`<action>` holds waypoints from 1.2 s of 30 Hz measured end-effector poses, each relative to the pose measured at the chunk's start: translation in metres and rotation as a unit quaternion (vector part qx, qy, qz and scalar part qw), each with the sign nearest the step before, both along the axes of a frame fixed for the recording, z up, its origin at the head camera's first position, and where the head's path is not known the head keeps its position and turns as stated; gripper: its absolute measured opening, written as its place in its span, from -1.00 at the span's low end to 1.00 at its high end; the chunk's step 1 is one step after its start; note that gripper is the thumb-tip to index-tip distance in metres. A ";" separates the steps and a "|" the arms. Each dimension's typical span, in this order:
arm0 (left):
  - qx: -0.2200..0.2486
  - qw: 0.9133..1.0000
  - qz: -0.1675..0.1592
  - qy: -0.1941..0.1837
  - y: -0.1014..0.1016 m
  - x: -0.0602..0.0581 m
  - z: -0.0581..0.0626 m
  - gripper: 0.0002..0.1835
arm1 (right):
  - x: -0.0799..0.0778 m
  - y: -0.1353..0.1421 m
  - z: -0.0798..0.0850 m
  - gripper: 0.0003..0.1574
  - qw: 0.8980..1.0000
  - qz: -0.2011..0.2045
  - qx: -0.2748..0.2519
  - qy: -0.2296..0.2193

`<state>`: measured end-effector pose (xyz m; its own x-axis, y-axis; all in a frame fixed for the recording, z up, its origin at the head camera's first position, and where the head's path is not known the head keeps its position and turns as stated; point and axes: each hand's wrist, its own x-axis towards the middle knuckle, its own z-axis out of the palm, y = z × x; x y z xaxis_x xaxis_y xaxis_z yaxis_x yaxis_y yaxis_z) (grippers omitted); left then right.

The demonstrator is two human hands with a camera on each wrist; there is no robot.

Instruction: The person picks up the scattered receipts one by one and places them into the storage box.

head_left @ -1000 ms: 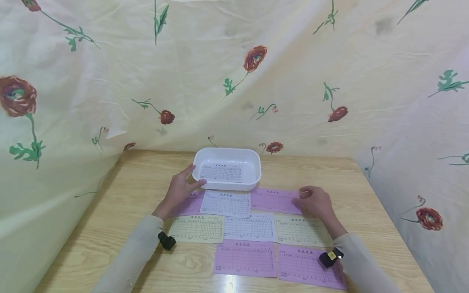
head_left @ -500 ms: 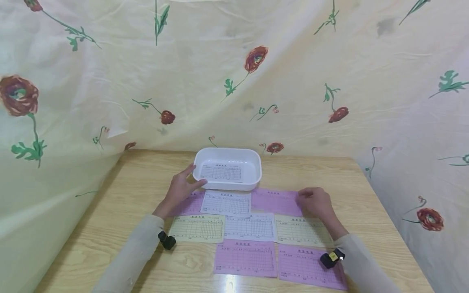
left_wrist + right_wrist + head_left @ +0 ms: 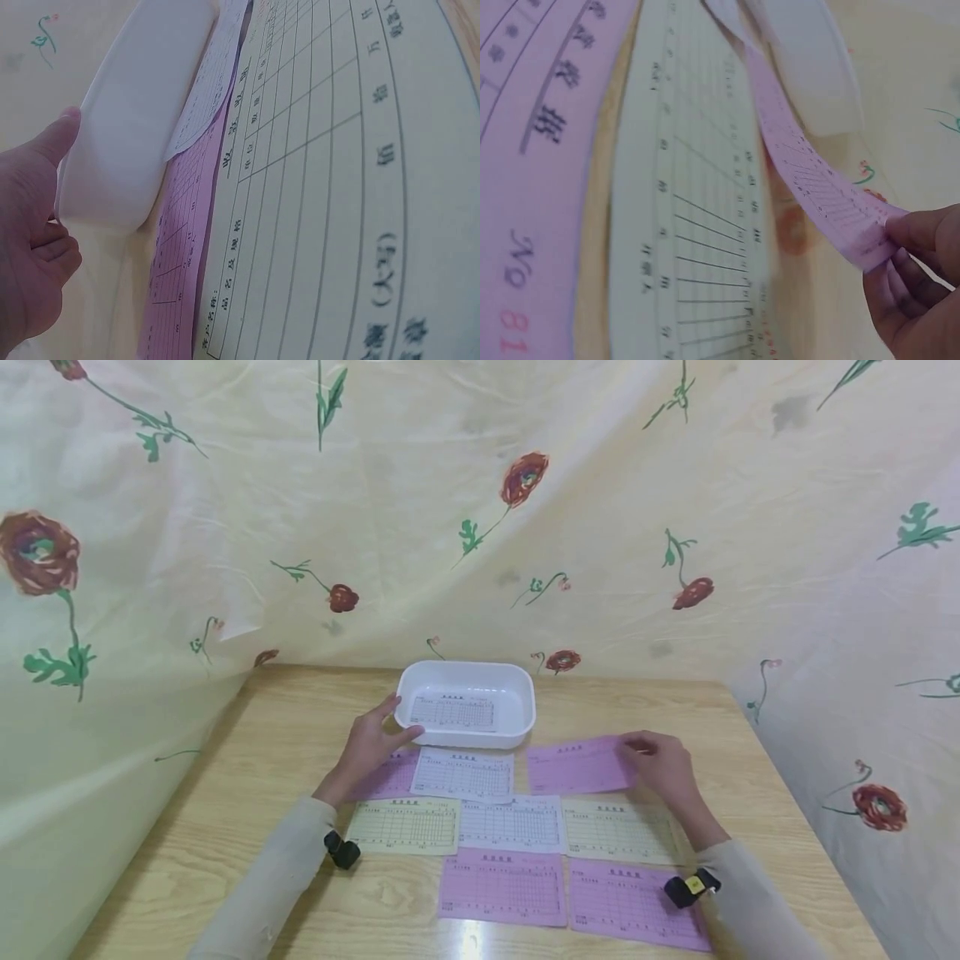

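Note:
My left hand (image 3: 369, 747) grips the left end of a white plastic tray (image 3: 517, 739), with the thumb at its front corner. A white receipt slip (image 3: 452, 713) lies inside the tray. In the right wrist view, my right hand (image 3: 922, 277) pinches the end of a pink receipt slip (image 3: 817, 176) between thumb and fingers. That slip is raised off the table and bends. Beside it lies a white receipt slip (image 3: 463, 774), overlapping a pink slip (image 3: 392, 777) partly hidden behind my left hand.
Nearer me lie a yellow slip (image 3: 405, 827), a white slip (image 3: 512, 825) and another yellow slip (image 3: 621, 833). Two pink slips (image 3: 502, 887) lie in front of them. A flowered cloth (image 3: 420, 510) hangs behind and beside the wooden table (image 3: 202, 827).
My right hand has lifted the pink slip from the table and moved it slightly right, clear of the white slip beside it. My left hand stays on the tray.

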<state>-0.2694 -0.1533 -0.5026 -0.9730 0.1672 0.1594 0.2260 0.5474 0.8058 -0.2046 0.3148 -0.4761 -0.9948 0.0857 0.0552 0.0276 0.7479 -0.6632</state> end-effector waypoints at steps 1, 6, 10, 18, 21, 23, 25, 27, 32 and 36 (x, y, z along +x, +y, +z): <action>0.000 1.000 0.000 0.000 0.000 0.000 0.000 0.00 | 0.001 0.001 0.002 -0.61 1.000 0.002 -0.004 0.003; 0.000 1.000 -0.002 0.001 0.000 0.000 0.000 0.01 | 0.004 0.005 0.011 -0.67 1.000 0.009 -0.013 0.013; -0.002 1.000 -0.004 0.007 -0.001 0.000 0.000 0.00 | 0.007 0.009 0.019 -0.70 0.999 0.017 -0.027 0.022; -0.002 1.000 -0.006 0.012 -0.002 0.001 0.000 -0.02 | 0.007 0.011 0.037 -0.55 0.995 0.015 -0.102 0.012; -0.008 1.000 -0.004 0.010 -0.002 0.000 0.000 0.00 | 0.006 0.010 0.044 -0.53 0.993 0.020 -0.116 0.004; -0.009 1.000 -0.002 0.008 -0.002 0.000 0.000 0.00 | 0.004 0.009 0.048 -0.52 0.991 0.027 -0.128 0.000; -0.008 1.000 -0.002 0.006 -0.002 0.001 0.000 0.01 | 0.002 0.009 0.053 -0.49 0.990 0.030 -0.137 -0.005; -0.008 1.000 -0.004 0.005 -0.002 0.001 0.000 0.00 | -0.001 0.009 0.058 -0.47 0.989 0.030 -0.146 -0.009; -0.008 1.000 -0.002 0.008 -0.003 0.001 0.000 0.00 | -0.007 0.008 0.071 -0.44 0.985 0.040 -0.168 -0.009; -0.003 1.000 -0.004 0.007 -0.003 0.001 0.000 0.00 | -0.013 0.005 0.081 -0.45 0.983 0.052 -0.179 0.000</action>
<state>-0.2688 -0.1561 -0.5022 -0.9691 0.1768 0.1720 0.2422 0.5503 0.7991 -0.2178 0.3201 -0.3952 -0.9992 -0.0021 0.0403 -0.0366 0.4659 -0.8841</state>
